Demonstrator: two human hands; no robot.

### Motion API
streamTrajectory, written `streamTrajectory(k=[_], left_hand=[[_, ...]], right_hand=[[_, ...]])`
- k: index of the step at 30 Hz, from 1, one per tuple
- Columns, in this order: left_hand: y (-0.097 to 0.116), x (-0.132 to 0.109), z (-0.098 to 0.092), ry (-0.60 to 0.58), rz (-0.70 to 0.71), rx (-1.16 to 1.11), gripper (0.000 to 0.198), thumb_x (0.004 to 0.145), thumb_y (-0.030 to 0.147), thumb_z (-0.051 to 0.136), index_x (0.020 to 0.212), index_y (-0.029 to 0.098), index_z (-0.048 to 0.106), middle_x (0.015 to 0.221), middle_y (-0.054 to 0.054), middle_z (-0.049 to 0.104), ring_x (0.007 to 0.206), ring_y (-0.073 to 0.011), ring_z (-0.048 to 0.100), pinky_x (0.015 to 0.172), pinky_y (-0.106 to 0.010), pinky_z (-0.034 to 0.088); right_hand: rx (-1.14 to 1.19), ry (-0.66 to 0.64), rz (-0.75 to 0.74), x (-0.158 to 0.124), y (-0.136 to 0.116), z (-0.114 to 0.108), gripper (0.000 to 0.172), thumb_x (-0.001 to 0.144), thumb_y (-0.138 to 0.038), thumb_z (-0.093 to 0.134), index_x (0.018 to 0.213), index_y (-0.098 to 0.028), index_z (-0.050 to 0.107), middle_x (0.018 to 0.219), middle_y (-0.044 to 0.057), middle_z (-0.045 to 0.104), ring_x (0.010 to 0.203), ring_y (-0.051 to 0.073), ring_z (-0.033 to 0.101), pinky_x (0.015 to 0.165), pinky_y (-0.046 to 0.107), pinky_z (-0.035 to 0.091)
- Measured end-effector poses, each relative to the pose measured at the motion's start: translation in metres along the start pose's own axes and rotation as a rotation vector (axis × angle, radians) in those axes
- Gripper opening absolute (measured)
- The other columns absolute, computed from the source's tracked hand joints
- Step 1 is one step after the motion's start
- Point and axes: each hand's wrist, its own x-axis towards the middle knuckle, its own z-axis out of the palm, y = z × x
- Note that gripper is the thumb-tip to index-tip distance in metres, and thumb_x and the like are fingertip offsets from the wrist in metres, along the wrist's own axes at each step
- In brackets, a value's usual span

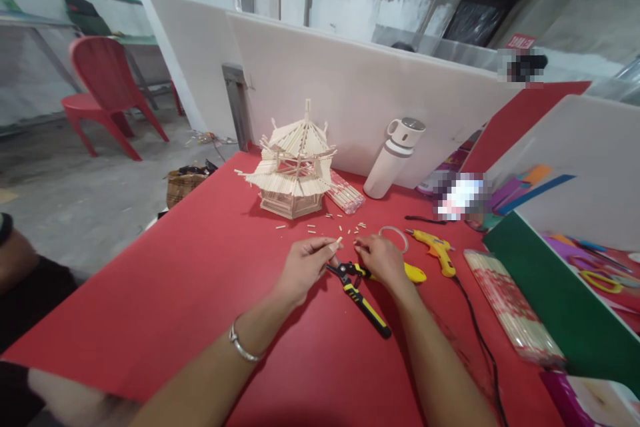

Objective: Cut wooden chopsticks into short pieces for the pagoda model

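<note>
Between the thumb and fingertips of my left hand is a short piece of wooden stick. My right hand is closed just to the right of it, fingertips together near the table; what they hold, if anything, is too small to make out. Beneath and between the hands lie black-and-yellow pliers, one handle partly hidden by my right hand. Several cut stick pieces are scattered in front of the hands. Behind them stands a pagoda model built from thin wooden sticks.
A white thermos bottle and a pack of sticks stand or lie behind. To the right are a clear ring, a yellow glue gun with black cord, and a larger stick pack. A red chair stands left.
</note>
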Motion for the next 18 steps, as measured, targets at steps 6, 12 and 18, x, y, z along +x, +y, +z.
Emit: streamTrajectory(k=[6, 12, 18], left_hand=[[0.002, 0.001, -0.003, 0.011, 0.037, -0.041, 0.046, 0.061, 0.051, 0.084, 0.082, 0.011, 0.075, 0.054, 0.001, 0.061, 0.038, -0.0015, 0.03, 0.041, -0.02, 0.014], [0.002, 0.0, -0.003, -0.015, 0.057, -0.044, 0.044, 0.062, 0.051, 0.083, 0.079, 0.011, 0.074, 0.053, 0.0, 0.061, 0.037, -0.0013, 0.03, 0.04, -0.019, 0.014], [0.002, 0.006, -0.006, 0.001, 0.094, -0.05, 0.047, 0.059, 0.052, 0.085, 0.079, 0.011, 0.073, 0.054, 0.001, 0.061, 0.036, -0.0012, 0.03, 0.038, -0.019, 0.014]], right_hand=[[0.047, 0.106, -0.02, -0.013, 0.002, -0.018, 0.036, 0.096, -0.038, 0.056, 0.129, -0.027, 0.068, 0.11, 0.005, 0.075, 0.095, 0.022, 0.068, 0.074, 0.029, 0.044], [-0.02, 0.161, 0.07, -0.058, 0.006, -0.015, 0.03, 0.098, -0.044, 0.053, 0.098, -0.026, 0.077, 0.102, 0.004, 0.076, 0.094, 0.023, 0.069, 0.075, 0.03, 0.046], [-0.162, -0.03, -0.072, -0.099, -0.002, -0.002, 0.075, 0.083, -0.069, 0.063, 0.139, -0.019, 0.059, 0.133, 0.016, 0.065, 0.126, 0.036, 0.054, 0.106, 0.047, 0.038]])
